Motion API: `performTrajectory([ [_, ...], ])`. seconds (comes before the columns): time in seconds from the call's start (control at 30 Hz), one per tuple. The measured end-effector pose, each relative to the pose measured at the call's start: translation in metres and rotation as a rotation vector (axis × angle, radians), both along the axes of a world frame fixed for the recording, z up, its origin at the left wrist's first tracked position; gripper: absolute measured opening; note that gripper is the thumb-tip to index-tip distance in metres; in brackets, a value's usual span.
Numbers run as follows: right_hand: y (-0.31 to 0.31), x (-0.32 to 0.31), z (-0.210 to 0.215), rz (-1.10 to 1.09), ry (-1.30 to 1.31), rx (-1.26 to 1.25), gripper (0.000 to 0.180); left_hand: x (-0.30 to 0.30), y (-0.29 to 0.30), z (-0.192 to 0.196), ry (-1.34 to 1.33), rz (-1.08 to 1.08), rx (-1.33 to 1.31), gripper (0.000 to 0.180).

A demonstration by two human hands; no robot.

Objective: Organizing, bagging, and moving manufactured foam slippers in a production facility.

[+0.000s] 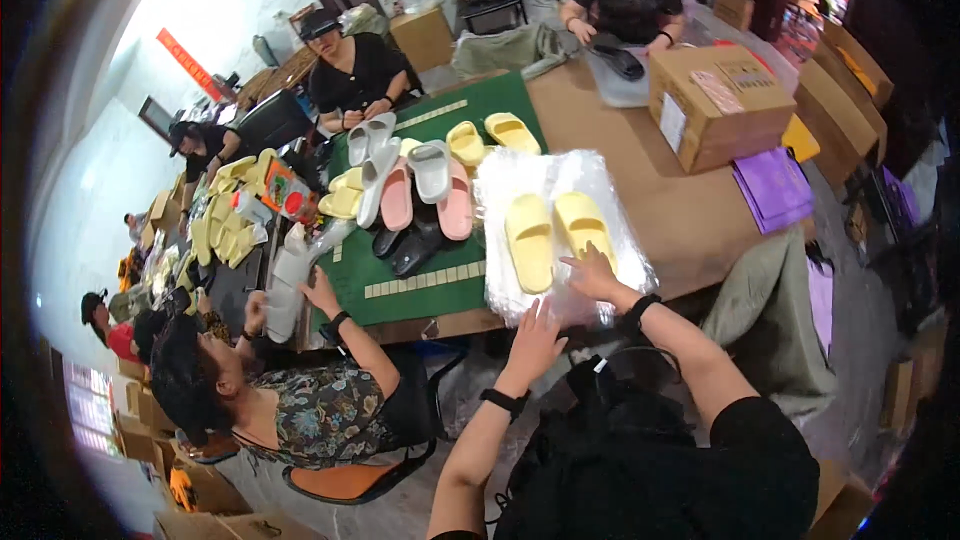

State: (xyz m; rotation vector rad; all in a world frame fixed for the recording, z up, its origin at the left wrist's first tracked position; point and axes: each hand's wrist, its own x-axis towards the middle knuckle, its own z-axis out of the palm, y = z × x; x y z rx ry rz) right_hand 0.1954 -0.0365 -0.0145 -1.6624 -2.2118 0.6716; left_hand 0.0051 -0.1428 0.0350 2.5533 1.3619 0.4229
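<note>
Two yellow slide slippers lie side by side on a stack of clear plastic bags (502, 185), toes pointing away from me: a left one (532, 258) and a right one (580, 215). My left hand (536, 340) is at the near edge of the bags, just below the left slipper's heel, its fingers stretched out and holding nothing. Over the heel of the right slipper reaches my right hand (596, 278), fingers apart, one pointing toward the gap between the pair. Whether it presses on the slipper I cannot tell. Each wrist wears a black band.
Left of the bags, grey (431, 172), pink (397, 195) and black slippers (418, 250) pile up on a green mat (450, 295). A cardboard box (720, 105) and folded purple bags (775, 190) are on the right. A co-worker (300, 400) sits close on my left; others work across the table.
</note>
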Motion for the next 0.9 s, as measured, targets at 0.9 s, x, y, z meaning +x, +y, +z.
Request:
performTrajectory([
  [0.9,0.067,-0.054,-0.009,-0.308,0.063,0.126,0.049,-0.014,0.075,-0.075,0.257,-0.177,-0.024,0.036],
])
